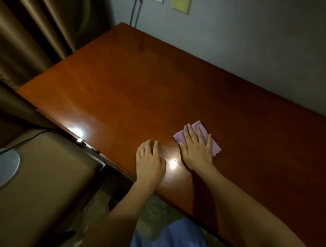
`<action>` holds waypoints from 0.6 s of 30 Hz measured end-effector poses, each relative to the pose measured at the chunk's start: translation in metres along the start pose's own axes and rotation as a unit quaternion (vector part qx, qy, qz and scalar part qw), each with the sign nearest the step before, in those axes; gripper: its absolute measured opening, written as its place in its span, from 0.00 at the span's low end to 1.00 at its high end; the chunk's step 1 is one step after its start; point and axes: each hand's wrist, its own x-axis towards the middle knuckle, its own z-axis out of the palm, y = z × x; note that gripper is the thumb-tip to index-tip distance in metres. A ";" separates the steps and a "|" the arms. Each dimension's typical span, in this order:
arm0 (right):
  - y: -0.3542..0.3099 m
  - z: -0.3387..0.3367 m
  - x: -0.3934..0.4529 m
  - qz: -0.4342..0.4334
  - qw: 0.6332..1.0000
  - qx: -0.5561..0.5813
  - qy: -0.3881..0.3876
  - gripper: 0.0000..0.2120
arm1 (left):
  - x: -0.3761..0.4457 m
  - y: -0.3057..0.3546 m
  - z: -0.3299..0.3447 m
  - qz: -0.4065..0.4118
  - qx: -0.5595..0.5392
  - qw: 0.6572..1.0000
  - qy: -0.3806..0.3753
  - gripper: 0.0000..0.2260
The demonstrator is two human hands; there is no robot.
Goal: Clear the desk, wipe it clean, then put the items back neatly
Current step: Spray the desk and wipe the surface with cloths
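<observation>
Pressing flat right hand (196,149) on folded pink cloth (199,136) | left hand (150,161) flat on desk (123,84)

No text, label, brand, number or sign can be read anywhere in the head view; the yellow note (180,6) on the wall (247,44) shows a plain face, with no writing that can be made out; the pale plate (159,1) beside it at the top edge is cut off and shows no marking.
</observation>
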 end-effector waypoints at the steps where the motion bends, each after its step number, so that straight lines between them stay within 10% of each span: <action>1: 0.016 0.002 -0.014 0.014 1.000 0.002 -0.002 0.36 | -0.010 0.015 0.005 0.015 0.000 1.000 -0.002 0.24; 18: 0.245 0.026 -0.215 0.190 0.979 0.079 -0.009 0.39 | -0.131 0.243 0.072 0.243 0.035 0.966 -0.080 0.23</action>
